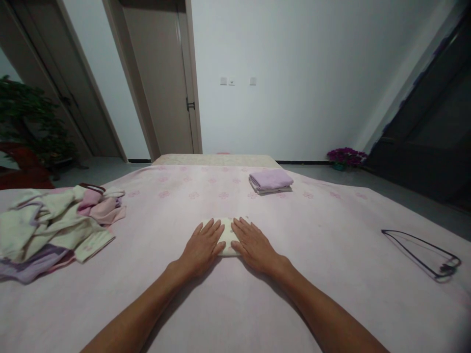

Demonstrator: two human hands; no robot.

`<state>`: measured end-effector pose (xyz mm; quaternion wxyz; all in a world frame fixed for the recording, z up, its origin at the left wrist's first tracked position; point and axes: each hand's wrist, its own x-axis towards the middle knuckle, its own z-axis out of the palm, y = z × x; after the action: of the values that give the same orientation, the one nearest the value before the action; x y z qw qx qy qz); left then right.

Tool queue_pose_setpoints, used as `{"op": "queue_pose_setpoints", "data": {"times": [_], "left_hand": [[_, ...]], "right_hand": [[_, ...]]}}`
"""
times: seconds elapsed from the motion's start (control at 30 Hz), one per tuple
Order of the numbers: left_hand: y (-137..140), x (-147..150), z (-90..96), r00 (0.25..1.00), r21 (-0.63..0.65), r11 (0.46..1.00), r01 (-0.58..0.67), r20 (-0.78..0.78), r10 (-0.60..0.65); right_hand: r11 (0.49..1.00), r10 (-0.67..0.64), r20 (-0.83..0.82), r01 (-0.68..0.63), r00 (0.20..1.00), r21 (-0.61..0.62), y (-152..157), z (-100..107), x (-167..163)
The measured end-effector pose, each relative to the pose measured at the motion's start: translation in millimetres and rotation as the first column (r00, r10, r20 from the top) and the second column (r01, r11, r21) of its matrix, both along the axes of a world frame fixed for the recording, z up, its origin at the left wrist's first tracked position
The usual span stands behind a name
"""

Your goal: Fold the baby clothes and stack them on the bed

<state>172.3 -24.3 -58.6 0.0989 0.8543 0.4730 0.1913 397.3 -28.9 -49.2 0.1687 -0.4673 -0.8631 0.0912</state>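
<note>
A small folded cream cloth (228,237) lies flat on the pink sheet in front of me. Its left part is under my left hand (204,245), which rests palm down with the fingers stretched out. My right hand (253,245) presses flat on the right part in the same way, fingers extended. Between the two hands a strip of the cloth shows; the rest of it is hidden beneath them. Farther off, to the right, sits a neat stack of folded lilac cloth (271,179) with paler layers below.
At the left is a loose heap of cream, pink and purple clothes (47,225). A black wire hanger (415,247) lies on the right of the pink patterned sheet (176,304). Purple flowers (346,156) stand on the floor by the wall, and a leafy plant (31,117) is far left.
</note>
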Motion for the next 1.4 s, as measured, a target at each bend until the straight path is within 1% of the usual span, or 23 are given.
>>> {"op": "queue_pose_setpoints", "data": {"times": [0.07,0.17,0.2,0.23,0.3,0.37,0.43,0.57,0.7,0.8,0.9,0.97,1.0,1.07,1.1,1.13,1.17,1.2,1.27,1.3,1.33,1.37,1.4], "left_hand": [[6.6,-6.5,-3.2,0.999,-0.031,0.999,0.02,0.031,-0.019],[15.7,-13.6,-10.9,0.99,-0.058,0.994,0.093,0.111,-0.086],[17.7,-14.8,-14.4,0.985,-0.056,0.994,0.09,0.149,-0.081],[19.1,-15.4,-17.8,0.981,-0.054,0.997,0.059,0.187,-0.048],[20.2,-15.7,-23.4,0.964,-0.075,0.994,-0.075,0.249,0.092],[20.4,-16.2,-24.9,0.927,-0.132,0.966,-0.221,0.279,0.25],[21.7,-17.6,-21.2,0.889,-0.197,0.935,-0.293,0.304,0.343],[29.5,-21.2,-5.9,0.812,-0.3,0.893,-0.336,0.389,0.436],[38.8,-20.2,6.3,0.725,-0.473,0.818,-0.327,0.431,0.538],[39.3,-18.3,13.4,0.617,-0.601,0.762,-0.242,0.511,0.599],[32.9,-16.4,19.7,0.502,-0.723,0.69,-0.006,0.595,0.628],[26.3,-13.7,22.6,0.453,-0.748,0.645,0.159,0.635,0.625],[22.8,-11.6,23.8,0.427,-0.747,0.629,0.215,0.651,0.628],[15.9,-6.2,26.4,0.352,-0.741,0.613,0.273,0.67,0.653],[12.8,-3.2,28.3,0.304,-0.734,0.615,0.287,0.679,0.669],[10.1,-0.3,30.7,0.252,-0.722,0.625,0.298,0.69,0.678],[7.9,2.2,33.8,0.198,-0.702,0.642,0.309,0.708,0.678],[6.3,4.3,37.5,0.143,-0.671,0.667,0.324,0.732,0.666],[5.2,7.1,46.2,0.034,-0.594,0.728,0.343,0.782,0.622],[5.5,8.2,50.7,-0.02,-0.555,0.758,0.343,0.803,0.596],[6.2,9.3,54.8,-0.072,-0.519,0.786,0.338,0.818,0.571],[7.0,10.6,58.2,-0.12,-0.487,0.808,0.331,0.828,0.548],[7.8,12.4,60.4,-0.16,-0.461,0.824,0.33,0.833,0.53]], "right_hand": [[1.0,-0.009,-0.003,0.009,1.0,-0.015,2.5,-2.0,3.3],[1.0,0.005,-0.014,-0.005,1.0,-0.029,5.8,-5.6,8.2],[1.0,0.004,-0.023,-0.005,1.0,-0.031,6.6,-7.5,10.0],[0.999,-0.005,-0.035,0.004,0.999,-0.032,7.1,-9.7,11.8],[0.998,-0.053,-0.058,0.051,0.997,-0.035,7.5,-14.4,15.3],[0.994,-0.11,-0.062,0.108,0.992,-0.034,7.4,-18.6,17.6],[0.988,-0.153,-0.052,0.153,0.987,-0.013,7.1,-22.1,18.2],[0.973,-0.223,-0.063,0.226,0.973,0.042,7.9,-28.3,16.7],[0.968,-0.244,-0.063,0.247,0.968,0.049,9.5,-32.3,16.2],[0.967,-0.247,-0.066,0.25,0.967,0.046,10.1,-32.8,16.3],[0.963,-0.261,-0.099,0.266,0.96,0.036,9.3,-31.7,16.0],[0.959,-0.276,-0.136,0.281,0.951,0.021,8.5,-30.8,16.2],[0.957,-0.282,-0.167,0.288,0.945,0.014,8.5,-30.4,16.5],[0.952,-0.297,-0.271,0.306,0.916,-0.009,9.7,-29.0,17.7],[0.948,-0.308,-0.348,0.317,0.885,-0.033,11.1,-27.7,18.4],[0.94,-0.332,-0.446,0.333,0.831,-0.078,12.9,-26.0,19.1],[0.925,-0.37,-0.554,0.349,0.745,-0.148,15.0,-23.6,19.7],[0.903,-0.421,-0.658,0.354,0.624,-0.242,17.0,-20.7,20.1],[0.838,-0.536,-0.791,0.296,0.296,-0.458,18.9,-13.6,19.8],[0.799,-0.591,-0.797,0.228,0.124,-0.557,18.3,-9.6,18.8],[0.756,-0.644,-0.765,0.134,-0.023,-0.641,16.5,-5.4,17.0],[0.713,-0.694,-0.709,0.014,-0.128,-0.701,13.4,-1.1,14.4],[0.666,-0.743,-0.642,-0.126,-0.188,-0.735,9.6,3.2,10.9]]}}
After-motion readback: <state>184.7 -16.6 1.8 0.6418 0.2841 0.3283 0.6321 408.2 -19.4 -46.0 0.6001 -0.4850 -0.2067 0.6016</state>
